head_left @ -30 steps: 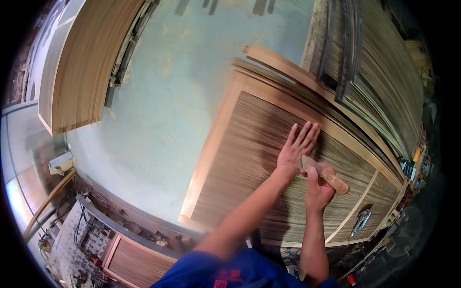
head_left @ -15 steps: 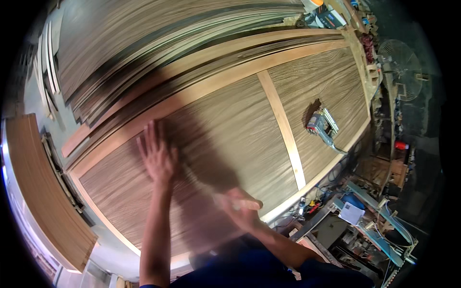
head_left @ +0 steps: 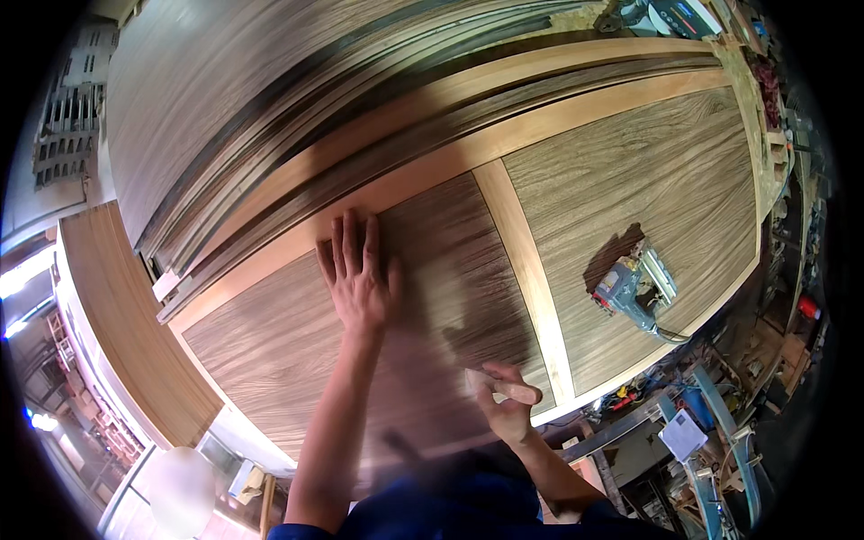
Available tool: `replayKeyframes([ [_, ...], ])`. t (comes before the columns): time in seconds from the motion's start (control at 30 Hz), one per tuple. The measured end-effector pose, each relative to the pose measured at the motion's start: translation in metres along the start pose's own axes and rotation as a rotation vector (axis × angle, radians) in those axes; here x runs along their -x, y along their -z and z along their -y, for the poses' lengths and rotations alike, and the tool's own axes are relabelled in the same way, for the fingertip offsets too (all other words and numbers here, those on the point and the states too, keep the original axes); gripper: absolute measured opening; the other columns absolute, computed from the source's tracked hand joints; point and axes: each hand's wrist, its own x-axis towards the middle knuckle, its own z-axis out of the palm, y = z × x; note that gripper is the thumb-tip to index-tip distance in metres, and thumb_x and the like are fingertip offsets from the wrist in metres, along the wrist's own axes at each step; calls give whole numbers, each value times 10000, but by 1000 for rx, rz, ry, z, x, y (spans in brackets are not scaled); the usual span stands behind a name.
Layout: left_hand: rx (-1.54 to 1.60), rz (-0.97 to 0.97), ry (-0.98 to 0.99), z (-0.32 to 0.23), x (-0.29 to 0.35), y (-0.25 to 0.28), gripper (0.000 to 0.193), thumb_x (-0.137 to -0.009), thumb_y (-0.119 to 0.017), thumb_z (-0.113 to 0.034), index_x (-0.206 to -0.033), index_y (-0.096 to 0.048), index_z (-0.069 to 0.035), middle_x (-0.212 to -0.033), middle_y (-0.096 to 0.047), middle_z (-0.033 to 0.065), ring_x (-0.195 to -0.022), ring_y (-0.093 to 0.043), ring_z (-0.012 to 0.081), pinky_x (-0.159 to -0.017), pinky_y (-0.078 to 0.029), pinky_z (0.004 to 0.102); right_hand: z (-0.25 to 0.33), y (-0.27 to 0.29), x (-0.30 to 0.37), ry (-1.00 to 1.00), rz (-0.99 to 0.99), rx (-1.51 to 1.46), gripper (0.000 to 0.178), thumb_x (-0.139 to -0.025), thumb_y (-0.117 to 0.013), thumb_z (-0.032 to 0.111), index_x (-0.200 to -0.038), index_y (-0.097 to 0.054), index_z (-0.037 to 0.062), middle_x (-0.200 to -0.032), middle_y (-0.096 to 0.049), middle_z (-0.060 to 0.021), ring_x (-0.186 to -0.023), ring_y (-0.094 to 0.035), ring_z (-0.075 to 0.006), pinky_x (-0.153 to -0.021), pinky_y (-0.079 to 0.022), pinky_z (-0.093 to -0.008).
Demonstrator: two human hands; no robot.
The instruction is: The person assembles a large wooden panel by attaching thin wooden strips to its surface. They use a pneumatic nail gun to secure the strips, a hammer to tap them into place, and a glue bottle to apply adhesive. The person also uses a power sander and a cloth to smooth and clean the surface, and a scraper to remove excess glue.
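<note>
My left hand (head_left: 362, 292) lies flat with its fingers spread on a brown wood-grain panel (head_left: 261, 337), its fingertips reaching the pale wooden strip (head_left: 400, 187) along the panel's far edge. Lower right of it, my right hand (head_left: 509, 416) is closed around a putty knife (head_left: 517, 392) with a tan handle. The knife's pale blade points left, over the panel; whether it touches the surface I cannot tell. A pale cross strip (head_left: 531, 279) divides the panel to the right of both hands. Beyond that strip a grey pneumatic stapler (head_left: 625, 290) rests on the panel.
Behind the panel lies a stack of boards (head_left: 288, 117) with long strips along its front. A wood-coloured board (head_left: 130, 324) stands at the left. A hose (head_left: 668, 337) leads off the stapler. Blue metal rails (head_left: 725, 432) and clutter are at the lower right.
The whole view has shifted, with panel and stapler now further right and lower. My left hand stays flat near the far strip; my right hand still holds the putty knife, now less blurred.
</note>
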Motion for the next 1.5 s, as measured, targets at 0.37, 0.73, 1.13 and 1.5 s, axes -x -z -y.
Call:
replayKeyframes([
  [0.37,-63,-158,-109,15,3,-21,699,-1086,-440,-525,-1681,-377,-161,-1741,-332,143,-1618,-269,336,-1301,-191,556,-8,2,115,36,-153,110,190,-936,-773,60,-1114,-727,13,-1056,-744,-134,-876,-749,-280,-757,-607,-355],
  [0.73,-119,-131,-129,27,-8,-38,726,-1081,-320,-585,-1711,-282,-226,-1782,-233,87,-1650,-184,293,-1331,-110,551,-62,-4,220,-67,-741,128,97,-914,-781,11,-971,-708,-18,-1133,-711,-155,-791,-721,-294,-674,-578,-385],
  [1.13,-213,-162,-144,29,-5,-38,691,-1088,-395,-516,-1693,-324,-189,-1760,-292,116,-1629,-254,298,-1329,-146,558,-43,17,155,-497,-21,22,434,-969,-752,430,-1118,-655,34,-859,-756,-162,-838,-742,-401,-758,-583,-462],
  [1.5,-41,-111,-43,-6,4,-4,662,-1018,-543,-335,-1638,-427,-133,-1733,-334,146,-1617,-264,355,-1338,-121,552,-32,220,-118,178,-71,1250,558,-827,-783,80,-1343,-585,4,-1253,-640,-223,-1175,-605,-457,-1004,-513,-514],
])
